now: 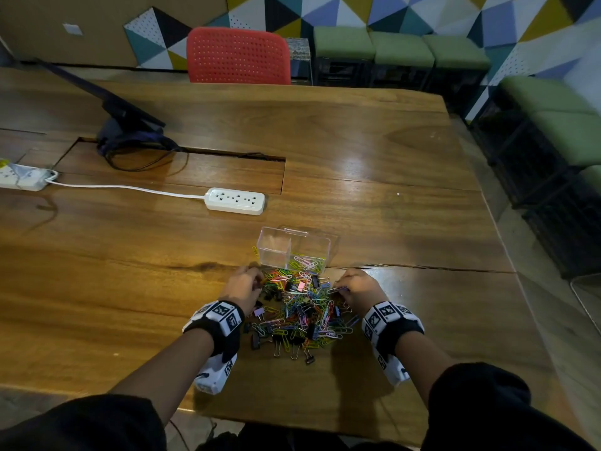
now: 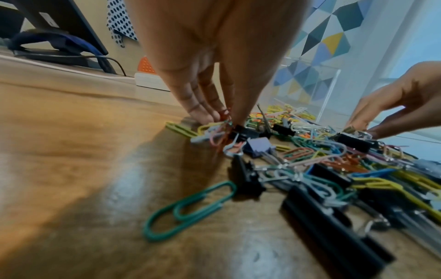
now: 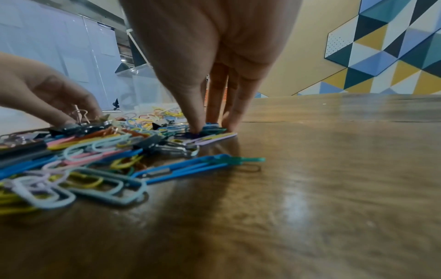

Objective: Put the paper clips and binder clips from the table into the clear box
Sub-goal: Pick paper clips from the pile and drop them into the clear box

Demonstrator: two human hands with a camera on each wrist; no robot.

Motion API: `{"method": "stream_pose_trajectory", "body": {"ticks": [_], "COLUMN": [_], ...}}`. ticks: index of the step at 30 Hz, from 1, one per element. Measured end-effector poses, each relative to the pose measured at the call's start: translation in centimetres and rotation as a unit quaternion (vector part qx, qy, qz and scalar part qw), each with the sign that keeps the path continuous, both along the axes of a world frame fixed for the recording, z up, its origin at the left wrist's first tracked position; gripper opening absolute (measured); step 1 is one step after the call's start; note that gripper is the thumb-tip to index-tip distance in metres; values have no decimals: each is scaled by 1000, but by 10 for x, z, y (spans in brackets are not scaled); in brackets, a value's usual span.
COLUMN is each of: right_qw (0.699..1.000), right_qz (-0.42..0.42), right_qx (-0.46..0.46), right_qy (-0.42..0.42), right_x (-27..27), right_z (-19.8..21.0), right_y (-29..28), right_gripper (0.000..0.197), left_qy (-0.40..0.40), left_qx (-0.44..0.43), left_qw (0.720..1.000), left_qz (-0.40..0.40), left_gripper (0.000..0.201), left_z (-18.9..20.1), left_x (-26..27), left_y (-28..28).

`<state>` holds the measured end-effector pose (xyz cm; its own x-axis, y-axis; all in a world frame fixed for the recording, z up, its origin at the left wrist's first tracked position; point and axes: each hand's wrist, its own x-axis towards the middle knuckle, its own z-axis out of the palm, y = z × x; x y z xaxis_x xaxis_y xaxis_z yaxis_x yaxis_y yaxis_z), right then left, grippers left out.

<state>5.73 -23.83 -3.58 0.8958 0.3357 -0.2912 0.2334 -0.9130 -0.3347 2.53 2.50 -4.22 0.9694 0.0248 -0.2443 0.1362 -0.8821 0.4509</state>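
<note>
A heap of coloured paper clips and black binder clips [image 1: 300, 312] lies on the wooden table [image 1: 406, 222], just in front of the clear box [image 1: 294, 247]. The box holds a few paper clips in its right part. My left hand [image 1: 258, 281] reaches into the heap's far left edge. There its thumb and fingers pinch red and pink paper clips [image 2: 223, 120]. My right hand [image 1: 338, 289] is at the far right edge. Its thumb and fingers [image 3: 198, 126] close on green and purple paper clips [image 3: 214, 133]. A lone green paper clip [image 2: 188, 209] lies to the left of the heap.
A white power strip [image 1: 234, 201] with its cable lies behind the box, and a second strip [image 1: 22, 177] is at the far left. A monitor stand with cables [image 1: 130, 128] is at the back left. A red chair [image 1: 239, 55] stands beyond the table, green stools [image 1: 400, 48] at the right.
</note>
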Motion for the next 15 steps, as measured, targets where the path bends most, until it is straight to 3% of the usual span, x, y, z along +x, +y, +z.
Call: {"method": "stream_pose_trajectory", "body": {"ticks": [5, 9, 12, 15], "right_qw": [995, 977, 974, 974], "right_qz": [-75, -176, -185, -181], "right_qx": [4, 64, 75, 70], "right_qy": [61, 101, 108, 115], "right_x": [5, 8, 6, 4], "right_z": [5, 5, 6, 8], "right_y": [5, 6, 7, 8], "right_gripper": [17, 14, 11, 10], "left_qy": [17, 27, 36, 60], "left_qx": [0, -35, -114, -278], "left_qw": [1000, 998, 987, 944], "left_qz": [3, 40, 108, 167], "left_gripper": [16, 15, 11, 11], "left_z": [3, 5, 5, 9], "left_x": [-1, 1, 1, 1], "left_y": [-4, 2, 6, 4]}}
